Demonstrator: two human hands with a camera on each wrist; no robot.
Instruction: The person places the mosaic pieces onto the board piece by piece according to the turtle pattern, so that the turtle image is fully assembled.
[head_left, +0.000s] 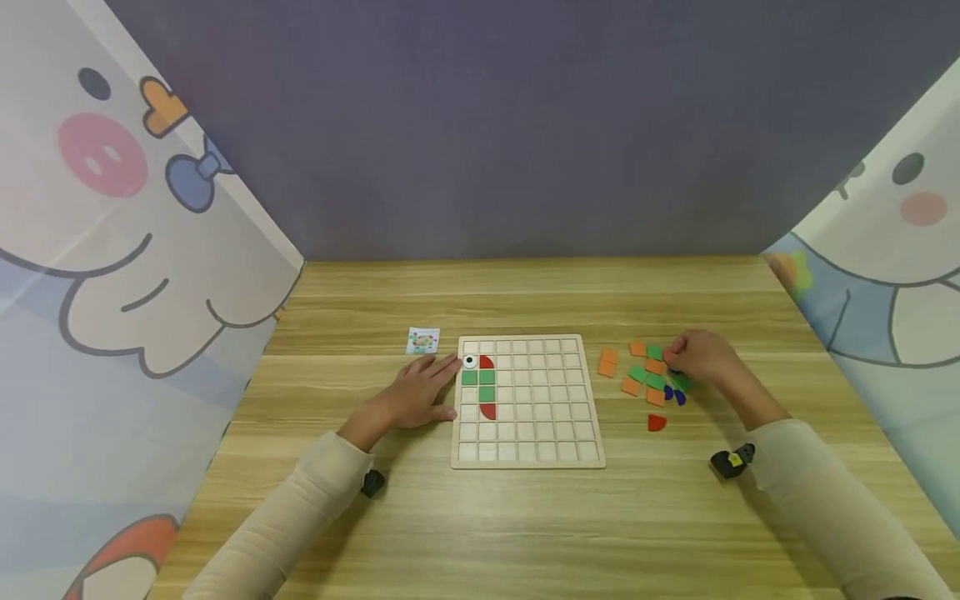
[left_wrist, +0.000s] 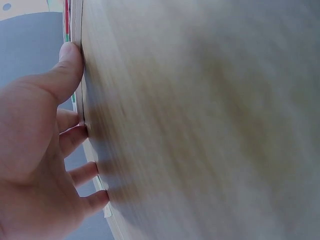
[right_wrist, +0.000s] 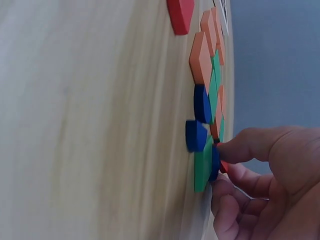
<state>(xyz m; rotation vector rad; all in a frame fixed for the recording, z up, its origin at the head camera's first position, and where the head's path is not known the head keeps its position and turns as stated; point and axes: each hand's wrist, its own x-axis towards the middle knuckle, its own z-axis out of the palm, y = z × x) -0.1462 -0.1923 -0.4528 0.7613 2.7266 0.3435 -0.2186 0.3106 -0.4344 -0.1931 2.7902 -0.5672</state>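
Note:
A wooden grid board point(head_left: 547, 431) lies on the table; my left hand point(head_left: 416, 396) rests at its left edge, thumb and fingers spread. White eye tile point(head_left: 469, 362), red quarter-round tiles point(head_left: 487, 412) and green square tiles point(head_left: 487, 393) sit in its left cells. Over at the loose tiles, my right hand point(head_left: 705, 357) pinches a red tile point(right_wrist: 223, 164) between thumb and finger; its shape is partly hidden. Right beside those fingertips are a green tile point(right_wrist: 201, 167) and a dark blue tile point(right_wrist: 215, 162).
Orange squares point(head_left: 631, 386), green squares point(head_left: 637, 373) and small blue pieces point(head_left: 679, 397) lie loosely grouped right of the board. A red quarter-round piece point(head_left: 657, 423) lies nearer the front. Behind my left hand is a small printed card point(head_left: 423, 340). A grey wall point(head_left: 525, 133) bounds the table's back.

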